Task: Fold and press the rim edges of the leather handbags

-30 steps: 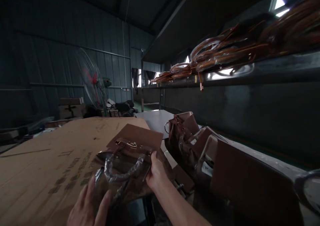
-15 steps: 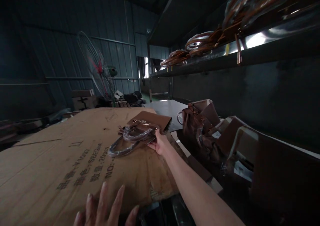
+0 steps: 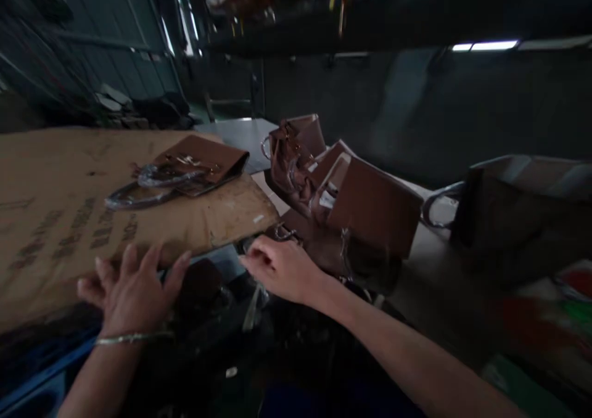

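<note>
Cardboard (image 3: 50, 165) printed with dark characters spread from 8 to 10 o'clock of the view, and on it lay a brown bag (image 3: 213, 153), between 9 and 10 o'clock, its wrapped handles (image 3: 139, 199) toward 9 and neither hand touching it. A worker's left hand (image 3: 134, 288), with a thin bracelet (image 3: 129, 338) at the wrist, reached in from 8 o'clock over the near edge of the cardboard, fingers spread and released, grasping nothing; whether the fingertips met the surface could not be told. The right hand (image 3: 287, 270) was at 6 o'clock, its fingers curled inward; shade and blur made it impossible to tell whether they grasped anything. Just beside it, at 5 o'clock, lay a dark bag (image 3: 319, 240). Beyond that, from 12 to 3 o'clock, stood a cluster of bags (image 3: 377, 199), while a handled tote (image 3: 518, 221) rested well apart, farther out at 3. A grey tabletop (image 3: 240, 133) showed between 10 and 11 o'clock, and a loaded shelf (image 3: 398, 26) crossed overhead from 11 to 1.
</note>
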The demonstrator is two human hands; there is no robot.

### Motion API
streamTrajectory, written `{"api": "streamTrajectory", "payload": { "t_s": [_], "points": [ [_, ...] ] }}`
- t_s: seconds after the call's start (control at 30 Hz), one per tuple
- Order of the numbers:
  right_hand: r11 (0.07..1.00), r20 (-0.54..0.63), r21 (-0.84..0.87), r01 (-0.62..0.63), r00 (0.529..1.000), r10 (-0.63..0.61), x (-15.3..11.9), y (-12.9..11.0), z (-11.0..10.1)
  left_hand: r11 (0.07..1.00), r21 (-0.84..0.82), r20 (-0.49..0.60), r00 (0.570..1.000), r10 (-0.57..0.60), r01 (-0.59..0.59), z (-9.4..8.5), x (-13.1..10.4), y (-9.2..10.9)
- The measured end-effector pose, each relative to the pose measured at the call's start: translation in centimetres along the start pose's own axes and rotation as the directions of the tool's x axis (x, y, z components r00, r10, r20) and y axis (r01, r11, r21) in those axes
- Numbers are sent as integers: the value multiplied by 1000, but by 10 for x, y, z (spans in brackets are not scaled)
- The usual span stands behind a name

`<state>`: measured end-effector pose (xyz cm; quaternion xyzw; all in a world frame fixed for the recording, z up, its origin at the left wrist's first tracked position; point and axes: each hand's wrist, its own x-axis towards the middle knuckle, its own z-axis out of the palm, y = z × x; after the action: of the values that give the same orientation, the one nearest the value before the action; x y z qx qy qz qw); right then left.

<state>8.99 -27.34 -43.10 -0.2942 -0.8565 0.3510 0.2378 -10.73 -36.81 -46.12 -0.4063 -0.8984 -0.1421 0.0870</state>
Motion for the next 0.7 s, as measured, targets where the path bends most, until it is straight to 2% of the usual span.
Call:
{"api": "streamTrajectory", "payload": {
  "t_s": [0.07, 0.1, 0.13, 0.17, 0.2, 0.3, 0.4, 0.5, 0.6, 0.7],
  "points": [
    [991, 79, -112, -69, 994, 78, -64, 19, -15, 999, -21, 34, 999, 36, -35, -13, -4, 8],
    [976, 157, -152, -153, 972, 176, -96, 34, -18, 998, -69, 23, 1000, 13, -12, -19, -9, 12],
    [942, 214, -221, -252, 930, 299, -126, 52, -17, 991, -135, -11, 1000, -22, 21, -24, -16, 17],
    [879, 210, -321, -353, 878, 430, -154, 71, -12, 978, -204, -70, 995, -68, 52, -29, -25, 24],
    [833, 179, -372, -410, 849, 497, -179, 91, -4, 957, -279, -136, 984, -115, 74, -34, -36, 33],
    [771, 160, -435, -465, 803, 574, -233, 142, 35, 908, -418, -226, 968, -104, 0, -39, -78, 65],
    [768, 140, -442, -463, 810, 569, -252, 168, 77, 879, -463, -289, 957, -31, -112, -27, -117, 92],
    [794, 151, -423, -437, 830, 537, -253, 179, 108, 867, -463, -239, 968, 76, -183, -9, -147, 101],
    [830, 183, -400, -388, 854, 487, -249, 186, 123, 893, -389, -182, 969, 168, -228, 2, -169, 95],
    [874, 207, -378, -305, 893, 401, -239, 193, 119, 914, -302, -174, 958, 227, -271, 4, -187, 86]
  ]
}}
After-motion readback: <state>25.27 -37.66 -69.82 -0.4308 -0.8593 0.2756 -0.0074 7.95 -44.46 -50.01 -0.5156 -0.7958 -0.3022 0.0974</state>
